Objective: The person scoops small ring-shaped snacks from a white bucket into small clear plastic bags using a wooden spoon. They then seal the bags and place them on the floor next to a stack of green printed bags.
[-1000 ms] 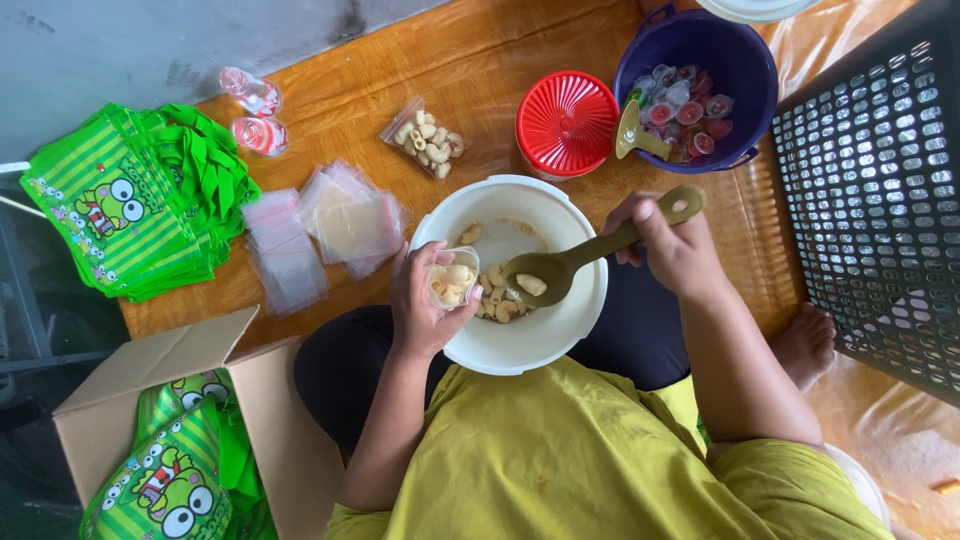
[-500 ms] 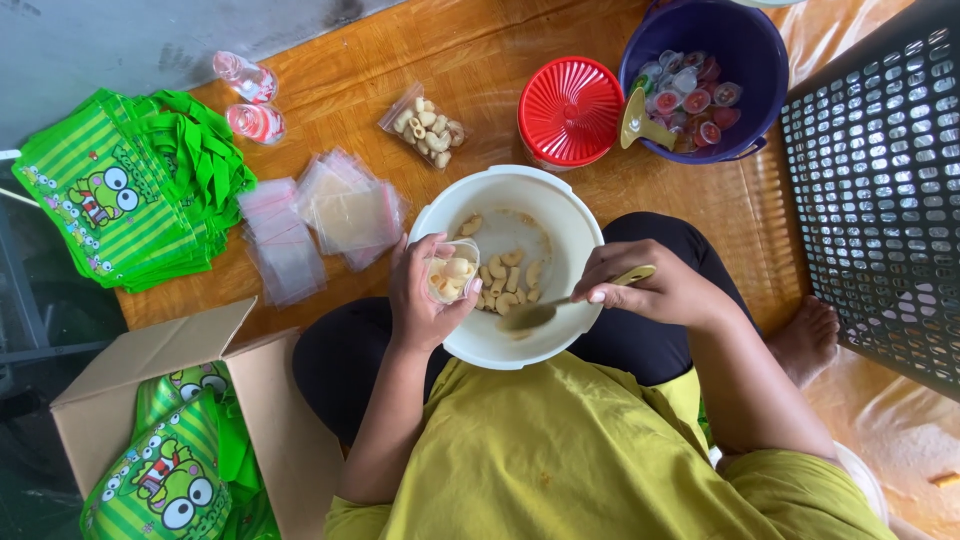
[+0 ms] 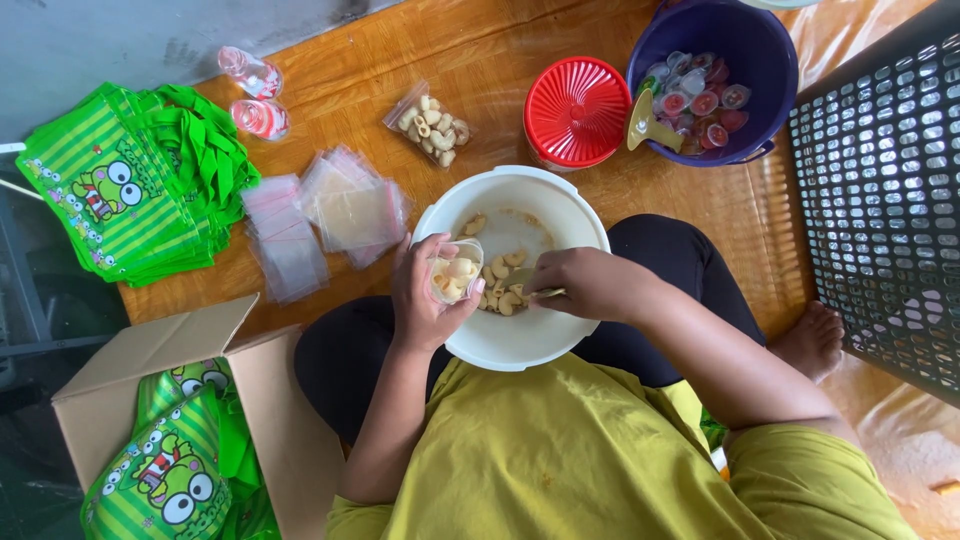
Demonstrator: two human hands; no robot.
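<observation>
Small clear bag [image 3: 452, 278] of pale snacks in left hand [image 3: 425, 295], over white bowl [image 3: 510, 345]. Filled clear bag [image 3: 431, 125] at 11 o'clock from bowl. Empty clear bags [image 3: 320, 225] at 9. Green frog-print bags [image 3: 120, 190] further left. Open cardboard box [image 3: 180, 420] at 8.

A red ridged lid [image 3: 577, 110] sits beside a purple bucket [image 3: 765, 60], with green cartoon-frog bags [image 3: 110, 190] stacked far left.

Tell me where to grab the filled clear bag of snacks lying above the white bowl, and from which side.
Take the filled snack bag by its flat, empty top-left corner, coming from above. It lies flat on the wooden surface, and its bulging middle of loose pieces would likely shift under a grip.
</observation>
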